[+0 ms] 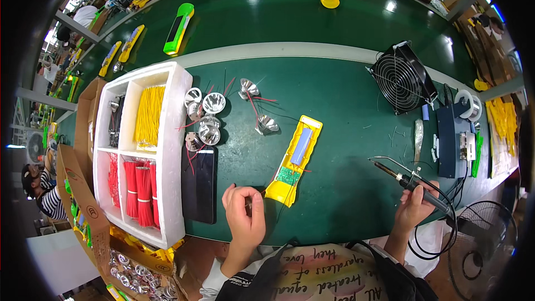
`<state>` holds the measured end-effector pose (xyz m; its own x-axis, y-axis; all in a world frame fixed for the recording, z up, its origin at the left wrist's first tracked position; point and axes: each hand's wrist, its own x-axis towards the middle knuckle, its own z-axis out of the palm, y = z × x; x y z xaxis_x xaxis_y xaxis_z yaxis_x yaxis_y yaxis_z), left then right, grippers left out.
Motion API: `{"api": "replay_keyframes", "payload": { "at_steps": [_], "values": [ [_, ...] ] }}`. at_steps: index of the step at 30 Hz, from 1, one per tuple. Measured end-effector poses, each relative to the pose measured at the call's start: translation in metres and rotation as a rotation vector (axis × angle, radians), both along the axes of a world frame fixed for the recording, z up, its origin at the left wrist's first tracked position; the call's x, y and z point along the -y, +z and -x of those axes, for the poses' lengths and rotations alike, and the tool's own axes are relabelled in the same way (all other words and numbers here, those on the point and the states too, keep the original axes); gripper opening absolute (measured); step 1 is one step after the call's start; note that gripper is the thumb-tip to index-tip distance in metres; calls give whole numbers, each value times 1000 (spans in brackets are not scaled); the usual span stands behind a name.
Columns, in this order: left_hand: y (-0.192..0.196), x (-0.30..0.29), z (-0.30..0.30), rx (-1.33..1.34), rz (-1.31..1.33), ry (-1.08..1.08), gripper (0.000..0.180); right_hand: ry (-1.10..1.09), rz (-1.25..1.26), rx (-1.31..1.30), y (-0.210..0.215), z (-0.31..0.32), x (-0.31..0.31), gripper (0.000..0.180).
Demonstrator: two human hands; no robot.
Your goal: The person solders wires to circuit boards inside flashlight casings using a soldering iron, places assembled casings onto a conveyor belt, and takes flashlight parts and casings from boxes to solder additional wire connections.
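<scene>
I'm looking down on the green work mat point(334, 150), and the landmark here is the yellow housing point(293, 161) lying open, slightly tilted, in the middle of it. A pale blue cell sits in its upper half and a small green circuit board point(288, 175) in its lower half. My left hand point(244, 214) is just left of the housing's lower end, fingers pressed together in a pinch on a thin wire point(262, 192) that runs toward the board. I can't make out exactly where the wire ends. My right hand point(415, 209) is well to the right of the housing, wrapped around the handle of a soldering iron point(409, 184), its tip pointing up-left, clear of the housing.

Left of the housing lies a dark flat panel point(199, 181), and beyond that a white foam tray point(170, 150) with bundles of yellow and red wires in its compartments. Up-left of the housing, shiny reflector cups point(213, 103) are scattered with red leads. Up-right of it stands a small black fan point(402, 78), with a blue soldering station point(450, 134) to its lower right.
</scene>
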<state>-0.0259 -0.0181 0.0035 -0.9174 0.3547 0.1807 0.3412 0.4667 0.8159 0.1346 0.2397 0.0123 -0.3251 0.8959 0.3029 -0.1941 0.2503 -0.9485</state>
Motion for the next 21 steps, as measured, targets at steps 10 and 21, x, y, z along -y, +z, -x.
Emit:
{"api": "replay_keyframes", "payload": {
  "at_steps": [10,21],
  "values": [
    [4,-10,-4,-81,-23,72,6,19,13,21,7,14,19,22],
    [6,-16,-6,-52,43,108,9,32,-80,69,12,24,86,39]
  ]
}}
